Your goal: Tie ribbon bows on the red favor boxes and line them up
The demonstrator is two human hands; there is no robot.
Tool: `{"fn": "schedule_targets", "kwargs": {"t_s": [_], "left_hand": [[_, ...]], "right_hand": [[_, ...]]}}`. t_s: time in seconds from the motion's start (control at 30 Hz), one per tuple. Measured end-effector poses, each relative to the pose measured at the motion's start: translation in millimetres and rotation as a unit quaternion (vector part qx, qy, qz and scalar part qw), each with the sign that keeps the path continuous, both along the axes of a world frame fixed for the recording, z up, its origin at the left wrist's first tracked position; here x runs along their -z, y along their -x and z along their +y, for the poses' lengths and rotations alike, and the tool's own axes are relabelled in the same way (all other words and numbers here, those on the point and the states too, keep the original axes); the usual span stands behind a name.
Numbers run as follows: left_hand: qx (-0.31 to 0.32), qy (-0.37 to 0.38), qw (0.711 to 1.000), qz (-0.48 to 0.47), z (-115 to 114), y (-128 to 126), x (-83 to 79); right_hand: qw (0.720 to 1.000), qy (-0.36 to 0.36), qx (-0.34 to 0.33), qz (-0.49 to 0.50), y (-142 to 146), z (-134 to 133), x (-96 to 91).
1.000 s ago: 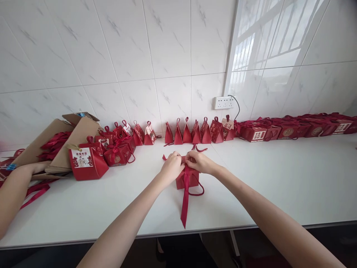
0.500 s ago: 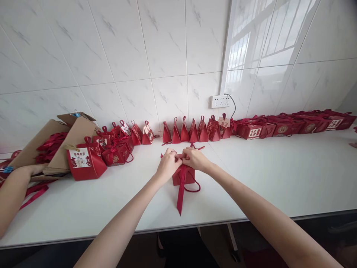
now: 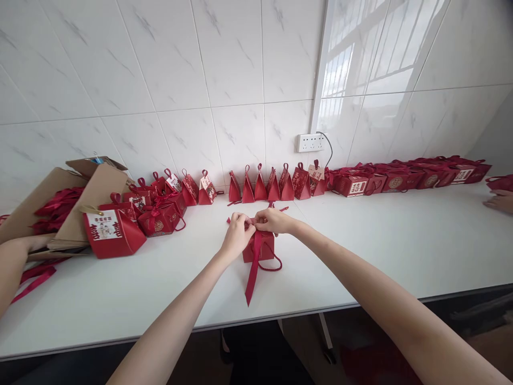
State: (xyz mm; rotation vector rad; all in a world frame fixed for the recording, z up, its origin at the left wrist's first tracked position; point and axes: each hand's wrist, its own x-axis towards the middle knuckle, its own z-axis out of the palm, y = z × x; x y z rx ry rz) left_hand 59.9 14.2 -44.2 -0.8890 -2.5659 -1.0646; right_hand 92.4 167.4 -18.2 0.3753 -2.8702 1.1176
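Observation:
A small red gift box stands on the white table in front of me, a twisted cord handle hanging from its side. Over its top runs a dark red ribbon, one long tail lying down the front onto the table. My left hand pinches the ribbon at the top of the box. Right beside it, my right hand also has its fingertips closed on the ribbon. The fingers cover the spot where the ribbon crosses.
Red triangular boxes line the wall. Ribbon-tied boxes stretch along the right. At left are more red boxes and an open cardboard carton of ribbons, with another person's arm reaching in. Another hand rests far right.
The view has shifted slightly, so most things sit further left. My hands stay at the ribbon and have drawn closer together. At far right, the other person's hand now shows with a red box.

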Motion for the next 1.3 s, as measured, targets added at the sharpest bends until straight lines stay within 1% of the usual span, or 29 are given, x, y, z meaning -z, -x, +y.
{"fn": "schedule_targets", "kwargs": {"t_s": [0.1, 0.2, 0.33, 0.43, 0.57, 0.7, 0.83, 1.0, 1.07, 1.13, 1.2, 1.27, 1.3], "left_hand": [[0.023, 0.009, 1.0, -0.008, -1, 0, -1.6], [0.055, 0.03, 0.998, -0.016, -2, -2, -4.6], [0.082, 0.043, 0.996, -0.021, -4, -6, -7.2], [0.111, 0.046, 0.992, -0.027, -5, -10, -7.4], [0.148, 0.046, 0.987, -0.039, -8, -15, -5.4], [0.159, 0.031, 0.986, -0.045, -9, -19, -2.8], [0.151, 0.019, 0.987, -0.05, -9, -20, -1.8], [0.134, 0.01, 0.99, -0.053, -9, -23, -0.8], [0.127, 0.01, 0.99, -0.06, -9, -24, -0.2], [0.121, 0.01, 0.99, -0.068, -9, -24, 0.1], [0.117, 0.009, 0.991, -0.072, -8, -25, 0.0], [0.115, 0.012, 0.991, -0.073, -8, -26, -0.3], [0.115, 0.014, 0.991, -0.071, -8, -26, -0.5]], "right_hand": [[1.0, -0.003, -0.007, -0.023, 0, 1, -1.9], [0.997, 0.005, -0.042, -0.062, 2, 5, -4.0], [0.989, 0.025, -0.08, -0.121, 3, 10, -9.9], [0.978, 0.049, -0.106, -0.172, -2, 14, -12.9], [0.957, 0.1, -0.137, -0.237, -11, 20, -8.9], [0.942, 0.154, -0.15, -0.256, -17, 24, -3.7], [0.933, 0.186, -0.162, -0.262, -26, 24, -3.7], [0.934, 0.224, -0.149, -0.236, -40, 23, -0.3], [0.944, 0.224, -0.112, -0.214, -46, 20, 0.9], [0.961, 0.194, -0.052, -0.188, -50, 15, 0.0], [0.975, 0.144, 0.005, -0.168, -53, 9, -3.1], [0.98, 0.123, 0.015, -0.156, -57, 4, -7.2], [0.979, 0.135, 0.003, -0.154, -59, 3, -9.1]]}}
